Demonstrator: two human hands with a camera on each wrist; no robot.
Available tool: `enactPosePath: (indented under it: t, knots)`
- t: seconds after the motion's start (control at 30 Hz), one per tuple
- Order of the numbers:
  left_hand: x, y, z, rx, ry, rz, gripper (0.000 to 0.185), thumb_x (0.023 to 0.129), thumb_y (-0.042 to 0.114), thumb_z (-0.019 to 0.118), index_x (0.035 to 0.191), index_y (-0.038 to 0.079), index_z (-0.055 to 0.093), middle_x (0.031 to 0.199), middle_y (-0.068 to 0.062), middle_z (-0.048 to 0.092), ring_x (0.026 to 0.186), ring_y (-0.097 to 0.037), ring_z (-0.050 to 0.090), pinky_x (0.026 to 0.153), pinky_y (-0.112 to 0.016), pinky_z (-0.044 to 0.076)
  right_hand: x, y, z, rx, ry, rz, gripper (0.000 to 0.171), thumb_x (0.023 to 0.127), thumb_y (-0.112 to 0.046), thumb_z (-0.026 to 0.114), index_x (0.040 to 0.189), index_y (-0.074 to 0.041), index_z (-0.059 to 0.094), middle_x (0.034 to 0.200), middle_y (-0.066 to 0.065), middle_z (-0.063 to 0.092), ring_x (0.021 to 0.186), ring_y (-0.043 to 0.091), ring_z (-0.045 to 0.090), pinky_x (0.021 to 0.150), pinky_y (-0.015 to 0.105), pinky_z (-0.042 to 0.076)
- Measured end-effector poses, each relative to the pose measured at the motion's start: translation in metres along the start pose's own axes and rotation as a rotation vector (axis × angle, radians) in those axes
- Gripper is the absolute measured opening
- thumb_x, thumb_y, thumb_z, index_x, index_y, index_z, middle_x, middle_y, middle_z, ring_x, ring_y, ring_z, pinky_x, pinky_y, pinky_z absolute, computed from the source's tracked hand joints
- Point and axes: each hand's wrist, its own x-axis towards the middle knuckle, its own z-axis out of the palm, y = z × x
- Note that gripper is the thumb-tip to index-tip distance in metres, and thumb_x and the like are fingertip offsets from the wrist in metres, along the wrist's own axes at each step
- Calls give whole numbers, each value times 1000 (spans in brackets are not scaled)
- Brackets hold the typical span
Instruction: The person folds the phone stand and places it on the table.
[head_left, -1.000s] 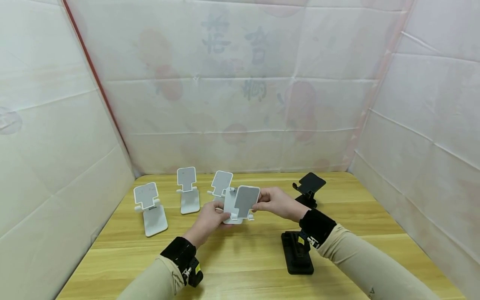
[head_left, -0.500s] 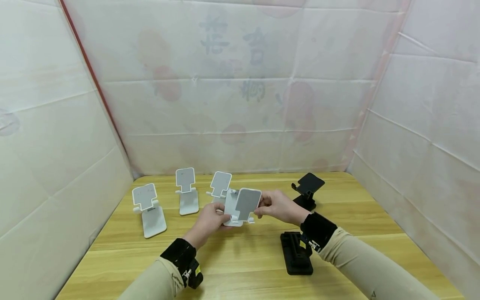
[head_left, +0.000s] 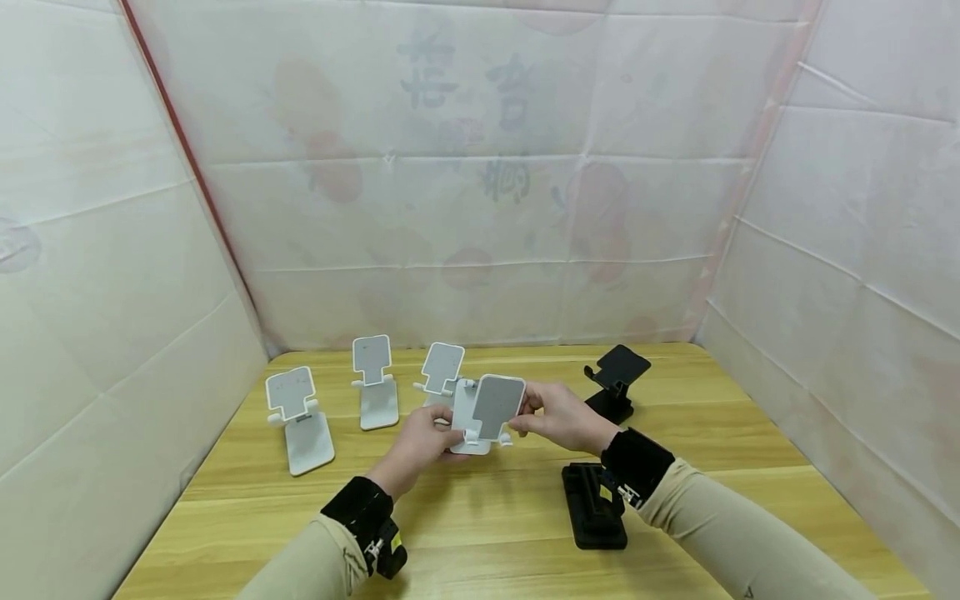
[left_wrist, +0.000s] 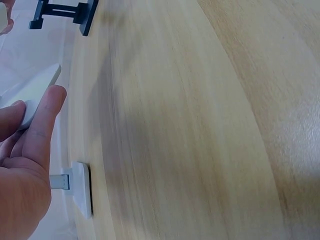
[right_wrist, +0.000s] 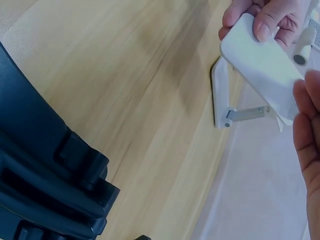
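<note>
Both hands hold one white phone stand (head_left: pixel 483 412) just above the wooden table (head_left: pixel 480 517), near its middle. The left hand (head_left: pixel 416 446) grips the stand's base from the left, fingers curled round its edge; in the right wrist view the left fingertips (right_wrist: pixel 267 22) press on the white base plate (right_wrist: pixel 262 60). The right hand (head_left: pixel 558 417) pinches the right edge of the grey-faced cradle plate, thumb and fingers closed on it. The cradle stands tilted, raised off the base. Three more white stands sit on the table behind and to the left: one at far left (head_left: pixel 300 417), one upright (head_left: pixel 375 379), and one (head_left: pixel 441 368) just behind the held stand, partly hidden by it. In the left wrist view one of these (left_wrist: pixel 77 187) shows beside the left hand (left_wrist: pixel 25 165). A black stand (head_left: pixel 617 379) stands unfolded at the right rear, well apart from the hands. A folded black stand (head_left: pixel 594 508) lies flat on the table, just under the right wrist.
</note>
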Motion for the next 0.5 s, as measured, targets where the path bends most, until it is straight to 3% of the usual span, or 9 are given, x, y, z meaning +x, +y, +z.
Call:
enactPosePath:
  t: [0.23,0.5]
  knots:
    - [-3,3,1,-14,-7,4,16,94,-12,59,109,-11,54,110,-29,65,92,-34,72,80,-46,66,-2,1,6,-64,61,-47,25,99,-17,70,123,-15,64,85,-6,66,81,25,66,71,29,52]
    - [-4,3,0,-10,-13,-6,18,93,-12,59,111,-10,54,110,-28,64,89,-32,73,80,-45,66,-2,4,11,-105,117,-98,27,98,-14,70,124,-14,63,87,-10,64,78,13,62,70,27,54]
